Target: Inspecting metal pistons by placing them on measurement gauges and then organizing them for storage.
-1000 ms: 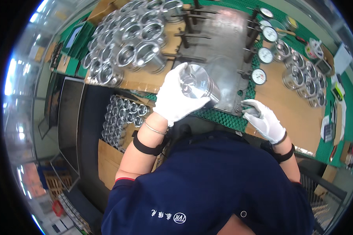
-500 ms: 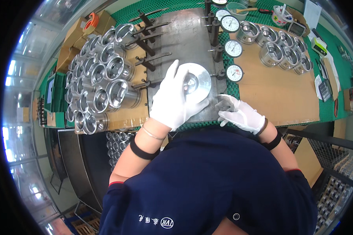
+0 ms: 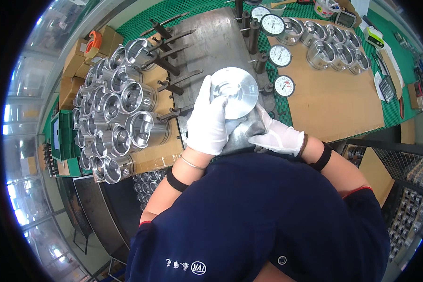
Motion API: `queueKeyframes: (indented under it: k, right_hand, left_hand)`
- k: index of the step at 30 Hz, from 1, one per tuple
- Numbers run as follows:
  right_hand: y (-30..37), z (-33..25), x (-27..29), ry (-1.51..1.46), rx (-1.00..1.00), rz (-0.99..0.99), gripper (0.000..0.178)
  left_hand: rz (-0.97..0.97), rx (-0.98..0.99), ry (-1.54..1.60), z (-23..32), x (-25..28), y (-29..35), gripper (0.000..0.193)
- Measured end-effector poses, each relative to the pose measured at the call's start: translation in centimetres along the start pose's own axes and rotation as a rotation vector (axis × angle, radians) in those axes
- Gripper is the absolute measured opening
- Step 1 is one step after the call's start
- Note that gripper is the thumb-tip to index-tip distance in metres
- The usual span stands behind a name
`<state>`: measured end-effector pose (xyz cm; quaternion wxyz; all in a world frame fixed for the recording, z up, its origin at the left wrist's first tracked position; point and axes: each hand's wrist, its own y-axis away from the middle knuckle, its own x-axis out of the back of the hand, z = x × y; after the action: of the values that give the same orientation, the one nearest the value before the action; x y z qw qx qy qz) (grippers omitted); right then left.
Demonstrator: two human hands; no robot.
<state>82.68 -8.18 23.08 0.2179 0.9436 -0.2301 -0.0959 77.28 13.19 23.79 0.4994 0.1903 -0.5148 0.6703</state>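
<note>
A shiny metal piston is held upright over the grey steel gauge plate, its round crown facing me. My left hand, in a white glove, wraps around its left side. My right hand, also gloved, grips the piston's lower skirt from the right. Black pins and posts stick up from the plate beside the piston. Three dial gauges stand along the plate's right edge.
Several finished pistons lie packed on cardboard at the left. More pistons sit at the back right on a brown board. Green mat, a calculator and small tools line the right edge. Boxes stand far left.
The view has swung so the bench sits more centred. My right hand has come in from the mat's edge onto the piston's lower part; my left hand keeps holding it.
</note>
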Motion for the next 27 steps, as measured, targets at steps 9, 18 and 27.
queueKeyframes:
  k: [9, 18, 27]
  right_hand:
    - [-1.2, 2.3, -0.2, 0.163, 0.178, 0.152, 0.105]
    - [-0.1, 0.7, -0.7, 0.124, 0.076, 0.179, 0.104]
    - [0.1, 0.5, 1.2, 0.499, 0.516, 0.338, 0.097]
  left_hand:
    - [0.014, -0.117, 0.053, -1.7, -0.7, -0.9, 0.061]
    - [0.058, -0.130, 0.074, -1.4, -1.0, -0.5, 0.063]
    - [-0.247, 0.374, 0.549, 0.4, 3.3, -2.8, 0.049]
